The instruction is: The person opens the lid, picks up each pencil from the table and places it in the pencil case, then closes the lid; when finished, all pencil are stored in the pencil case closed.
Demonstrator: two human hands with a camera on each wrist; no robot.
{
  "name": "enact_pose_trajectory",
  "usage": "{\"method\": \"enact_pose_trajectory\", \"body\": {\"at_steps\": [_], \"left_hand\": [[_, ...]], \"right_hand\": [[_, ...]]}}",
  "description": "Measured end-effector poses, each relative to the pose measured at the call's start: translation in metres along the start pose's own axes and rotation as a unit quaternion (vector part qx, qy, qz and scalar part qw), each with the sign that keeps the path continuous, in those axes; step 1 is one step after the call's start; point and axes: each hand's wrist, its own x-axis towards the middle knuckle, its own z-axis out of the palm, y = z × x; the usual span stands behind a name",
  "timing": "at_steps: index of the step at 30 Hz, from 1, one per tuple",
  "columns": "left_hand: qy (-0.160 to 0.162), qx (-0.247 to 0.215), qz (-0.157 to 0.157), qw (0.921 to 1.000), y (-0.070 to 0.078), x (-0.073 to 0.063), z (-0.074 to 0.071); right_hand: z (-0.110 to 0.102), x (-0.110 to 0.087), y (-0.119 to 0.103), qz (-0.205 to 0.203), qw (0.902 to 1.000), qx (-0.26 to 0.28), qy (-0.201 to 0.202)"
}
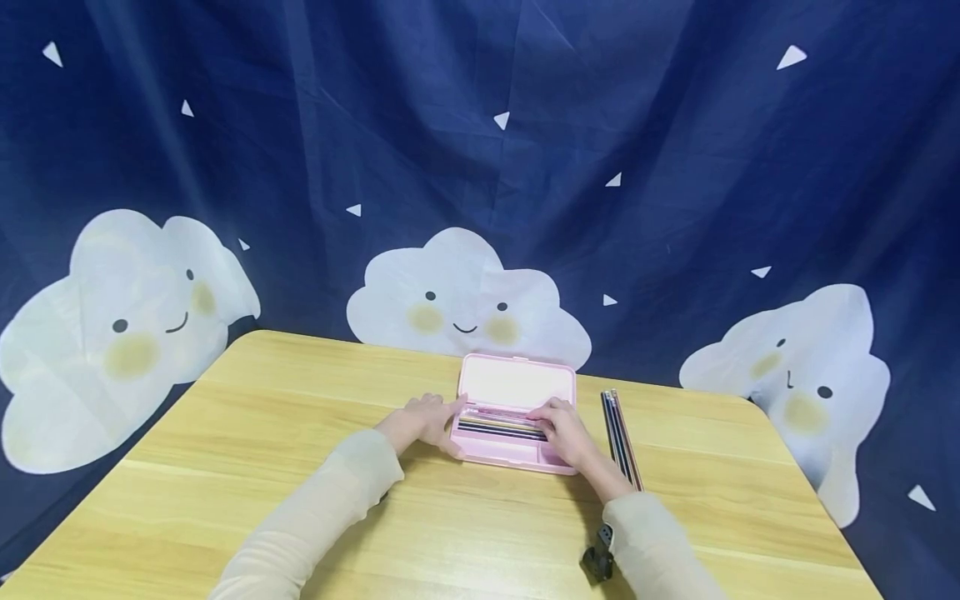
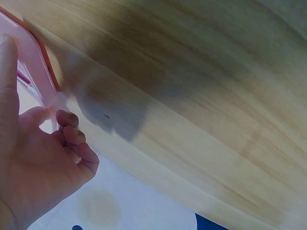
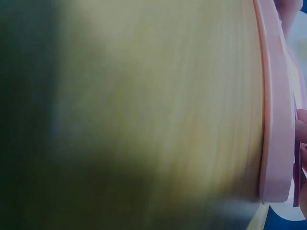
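A pink pencil case [image 1: 480, 457] lies on the table with its white-lined lid [image 1: 517, 381] raised at the back. Several pencils [image 1: 495, 431] run lengthwise in its long compartment. At the case's left end, my left hand [image 1: 429, 419] grips the side, thumb and forefinger on the rim in the left wrist view. My right hand [image 1: 564, 433] reaches over the right part of the case, its fingertips pinching a pencil at the right ends of the row. In the right wrist view, a dark pencil [image 3: 296, 184] shows beside the fingers at the frame's edge.
Right of the case, a bundle of dark and reddish pencils [image 1: 621, 442] lies on the wooden table [image 1: 420, 533], partly behind my right forearm. A black wrist device [image 1: 598, 557] hangs under the right sleeve. Behind the table hangs a blue cloud-print curtain [image 1: 465, 150].
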Motion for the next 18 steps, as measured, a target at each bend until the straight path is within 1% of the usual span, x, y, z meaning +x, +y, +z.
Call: {"method": "enact_pose_trajectory", "body": {"at_steps": [3,12,18], "left_hand": [[0.0,-0.003,0.0,1.0,-0.0009,0.0004,0.0007],[0.0,0.005,-0.003,1.0,-0.0018,0.0025,0.0025],[0.002,0.007,-0.004,1.0,-0.0027,0.0039,0.0034]], "right_hand": [[0.0025,0.0018,-0.0029,-0.009,0.9998,-0.016,-0.005],[0.0057,0.0038,-0.0079,-0.027,0.9974,-0.067,-0.001],[0.0076,0.0045,-0.0062,-0.042,0.9957,-0.083,-0.004]]}}
